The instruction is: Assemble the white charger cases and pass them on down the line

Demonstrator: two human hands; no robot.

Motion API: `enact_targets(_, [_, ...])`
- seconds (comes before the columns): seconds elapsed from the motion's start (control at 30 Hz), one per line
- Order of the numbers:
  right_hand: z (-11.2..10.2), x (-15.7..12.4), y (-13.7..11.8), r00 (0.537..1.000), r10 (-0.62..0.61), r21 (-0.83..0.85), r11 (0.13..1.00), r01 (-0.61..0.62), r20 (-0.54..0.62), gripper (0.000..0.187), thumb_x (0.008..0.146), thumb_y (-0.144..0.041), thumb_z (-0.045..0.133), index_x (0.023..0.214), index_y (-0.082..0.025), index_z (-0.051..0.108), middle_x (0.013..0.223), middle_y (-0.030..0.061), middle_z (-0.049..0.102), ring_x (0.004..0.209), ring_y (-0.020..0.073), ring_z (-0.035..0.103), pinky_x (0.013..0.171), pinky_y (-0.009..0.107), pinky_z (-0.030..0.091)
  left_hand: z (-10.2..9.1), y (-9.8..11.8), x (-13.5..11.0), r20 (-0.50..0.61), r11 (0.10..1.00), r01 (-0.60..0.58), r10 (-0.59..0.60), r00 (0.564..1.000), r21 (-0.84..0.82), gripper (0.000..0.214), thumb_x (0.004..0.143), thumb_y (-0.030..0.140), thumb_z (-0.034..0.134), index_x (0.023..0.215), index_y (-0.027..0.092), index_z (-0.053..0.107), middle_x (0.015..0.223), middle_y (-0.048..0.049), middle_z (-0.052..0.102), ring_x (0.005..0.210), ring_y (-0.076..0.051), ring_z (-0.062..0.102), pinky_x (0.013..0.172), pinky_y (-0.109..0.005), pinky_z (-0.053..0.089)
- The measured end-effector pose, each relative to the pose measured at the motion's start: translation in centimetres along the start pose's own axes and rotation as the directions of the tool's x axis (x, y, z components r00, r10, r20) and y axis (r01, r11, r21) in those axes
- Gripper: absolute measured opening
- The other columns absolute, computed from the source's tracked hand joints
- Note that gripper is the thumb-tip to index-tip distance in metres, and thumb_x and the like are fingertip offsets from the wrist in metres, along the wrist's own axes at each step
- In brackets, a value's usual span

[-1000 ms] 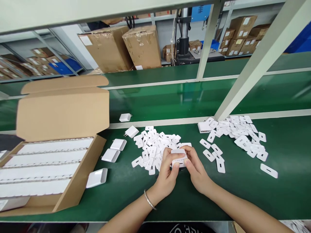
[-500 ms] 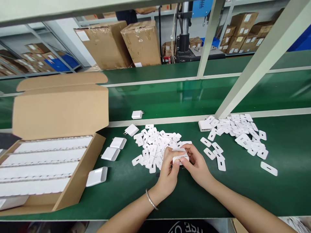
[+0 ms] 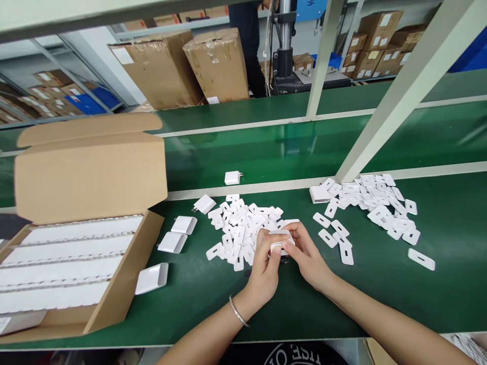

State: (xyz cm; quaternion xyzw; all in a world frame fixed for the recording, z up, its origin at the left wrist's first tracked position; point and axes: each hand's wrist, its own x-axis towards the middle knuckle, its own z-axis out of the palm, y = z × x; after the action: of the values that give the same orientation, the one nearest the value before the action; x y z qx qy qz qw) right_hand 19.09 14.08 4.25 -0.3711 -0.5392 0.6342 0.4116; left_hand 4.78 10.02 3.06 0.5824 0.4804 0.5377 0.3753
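Both of my hands grip one small white charger housing (image 3: 280,240) just above the green bench. My left hand (image 3: 265,263), with a silver bracelet on its wrist, pinches it from the left. My right hand (image 3: 309,257) closes on it from the right. Directly behind my fingers lies a heap of small white plastic plates (image 3: 243,225). A second heap of white slotted plates (image 3: 371,205) lies to the right. A single white charger (image 3: 232,177) rides on the conveyor belt beyond.
An open cardboard box (image 3: 125,284) with rows of white parts stands at the left. Three empty white shells (image 3: 152,278) and one pronged piece (image 3: 204,204) lie beside it. A slanted white frame post (image 3: 395,96) rises at the right. Cartons and a person stand behind the belt.
The lone charger on the belt has travelled to the right. My hands stay in place, turning the housing slightly between the fingers. The view has shifted a little.
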Motion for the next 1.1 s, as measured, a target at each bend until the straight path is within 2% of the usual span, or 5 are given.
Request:
enact_targets(0.17, [-0.1,0.0,0.2,0.999,-0.002,0.009,1.0,0.002,-0.033,0.04,0.096,-0.064,0.068,0.108,-0.027,0.056,0.096,0.0,0.054,0.088,0.0187,0.053,0.077,0.032,0.047,-0.2,0.1,0.1,0.047,1.0,0.003,-0.002,0.999,-0.019,0.037,0.114,0.043,0.037,0.125,0.029,0.068,0.116,-0.0069,0.061,0.11,-0.023,0.056,0.101,-0.04,0.048])
enact_targets(0.3, [-0.2,0.0,0.2,0.999,0.014,-0.017,1.0,-0.015,-0.036,0.04,0.097,-0.064,0.065,0.109,-0.028,0.055,0.095,-0.0005,0.051,0.085,0.0186,0.049,0.075,0.032,0.045,-0.4,0.0,0.4,0.077,0.997,0.008,-0.002,0.997,-0.073,0.035,0.114,0.043,0.038,0.125,0.031,0.069,0.113,-0.0048,0.059,0.108,-0.022,0.057,0.099,-0.038,0.049])
enact_targets(0.5, [-0.2,0.1,0.4,0.999,0.036,-0.093,0.995,-0.039,-0.031,0.035,0.1,-0.06,0.061,0.109,-0.028,0.052,0.097,-0.0003,0.049,0.087,0.0193,0.048,0.075,0.034,0.044,-0.3,0.1,0.6,0.068,0.996,0.062,-0.058,0.996,-0.06,0.036,0.115,0.04,0.035,0.125,0.031,0.068,0.116,-0.0052,0.06,0.114,-0.022,0.058,0.106,-0.04,0.047])
enact_targets(0.73, [-0.3,0.0,0.0,1.0,-0.024,-0.126,0.992,0.023,-0.005,0.04,0.101,-0.064,0.058,0.115,-0.027,0.054,0.104,0.0027,0.054,0.094,0.0209,0.052,0.076,0.035,0.046,-0.4,-0.2,0.4,0.068,0.996,-0.088,0.086,0.994,0.034,0.034,0.115,0.039,0.037,0.134,0.03,0.063,0.113,-0.0058,0.058,0.104,-0.02,0.057,0.095,-0.037,0.05])
enact_targets(1.1, [-0.5,-0.1,0.1,0.997,-0.074,-0.157,0.985,0.07,-0.02,0.042,0.096,-0.065,0.066,0.108,-0.026,0.058,0.095,0.0015,0.058,0.079,0.018,0.054,0.069,0.034,0.046,-0.8,-0.9,0.6,0.041,0.978,-0.198,0.195,0.98,0.062,0.028,0.113,0.037,0.046,0.129,0.03,0.068,0.103,-0.0042,0.06,0.089,-0.019,0.055,0.08,-0.033,0.048])
